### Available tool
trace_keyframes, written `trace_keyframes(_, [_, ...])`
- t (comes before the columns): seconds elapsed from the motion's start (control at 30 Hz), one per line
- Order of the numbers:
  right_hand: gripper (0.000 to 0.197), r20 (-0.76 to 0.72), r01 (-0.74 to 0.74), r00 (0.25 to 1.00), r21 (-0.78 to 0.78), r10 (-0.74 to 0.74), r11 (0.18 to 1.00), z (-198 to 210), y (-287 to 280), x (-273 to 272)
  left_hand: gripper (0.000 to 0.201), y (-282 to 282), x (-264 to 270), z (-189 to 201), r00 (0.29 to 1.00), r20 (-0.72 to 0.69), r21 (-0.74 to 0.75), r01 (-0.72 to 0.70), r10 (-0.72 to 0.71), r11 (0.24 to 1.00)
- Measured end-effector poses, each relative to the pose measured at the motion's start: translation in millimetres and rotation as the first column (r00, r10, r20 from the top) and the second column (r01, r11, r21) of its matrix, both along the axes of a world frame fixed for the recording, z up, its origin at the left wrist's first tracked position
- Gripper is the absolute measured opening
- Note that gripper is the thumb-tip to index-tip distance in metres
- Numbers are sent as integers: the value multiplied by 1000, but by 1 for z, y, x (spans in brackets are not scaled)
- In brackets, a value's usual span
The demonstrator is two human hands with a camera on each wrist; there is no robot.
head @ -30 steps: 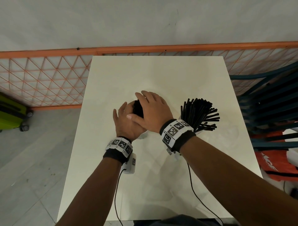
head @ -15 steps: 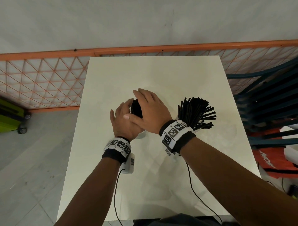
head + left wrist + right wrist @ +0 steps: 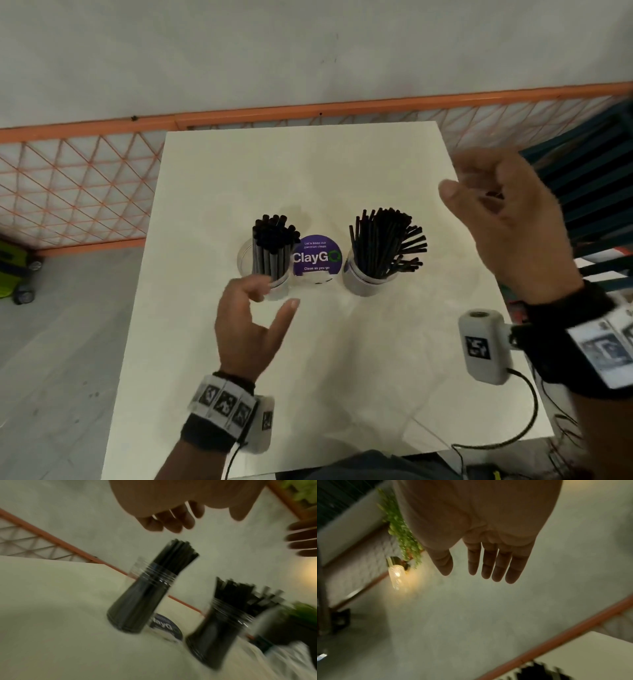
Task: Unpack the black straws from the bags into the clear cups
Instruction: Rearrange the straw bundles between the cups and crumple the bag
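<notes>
Two clear cups stand side by side on the white table (image 3: 308, 359). The left cup (image 3: 265, 270) (image 3: 137, 601) holds a tight upright bundle of black straws (image 3: 274, 233). The right cup (image 3: 368, 281) (image 3: 216, 635) holds black straws (image 3: 383, 236) fanned out to the right. My left hand (image 3: 250, 318) (image 3: 171, 516) hovers just in front of the left cup, fingers loosely spread, holding nothing. My right hand (image 3: 507, 216) (image 3: 488, 561) is raised to the right of the right cup, fingers straight and empty. No bag is in view.
A round purple ClayGo sticker (image 3: 317, 255) lies on the table between the cups. An orange mesh fence (image 3: 68, 185) runs behind and left of the table. Dark blue slatted furniture (image 3: 596, 192) stands at the right. A green wheeled case (image 3: 13, 270) sits on the floor at left.
Both hands let go of the straw bundle in the left cup and pulled apart: the left drew back toward me, the right lifted up and to the right. The sticker is now uncovered.
</notes>
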State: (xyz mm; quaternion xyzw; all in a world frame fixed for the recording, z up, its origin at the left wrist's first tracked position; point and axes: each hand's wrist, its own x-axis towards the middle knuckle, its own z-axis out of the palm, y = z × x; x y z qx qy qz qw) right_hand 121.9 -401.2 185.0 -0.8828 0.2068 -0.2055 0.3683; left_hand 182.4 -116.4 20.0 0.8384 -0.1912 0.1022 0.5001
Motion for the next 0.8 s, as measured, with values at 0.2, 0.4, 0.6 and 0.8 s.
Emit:
trace_keyframes(0.2, [57,-187,74,981,142,-47,987,-82,-20,-27,90,-65,-30,-2,899,-309,124,360,-309,924])
trace_keyframes(0.4, [111,-330,-36,942,86,62,996,-138,-12,-34,137,-128,17,-7,829,-513,151,342,-222,928])
trace_keyframes(0.6, [130,-282,-24,956,210,84,977,-159,-7,-13,97,-160,33,-22,882,-308,248,437,-357,864])
trace_keyframes(0.8, [99,-161,27,986,380,37,925,-154,-16,21,117,-173,35,-22,916,-270,428,391,-297,815])
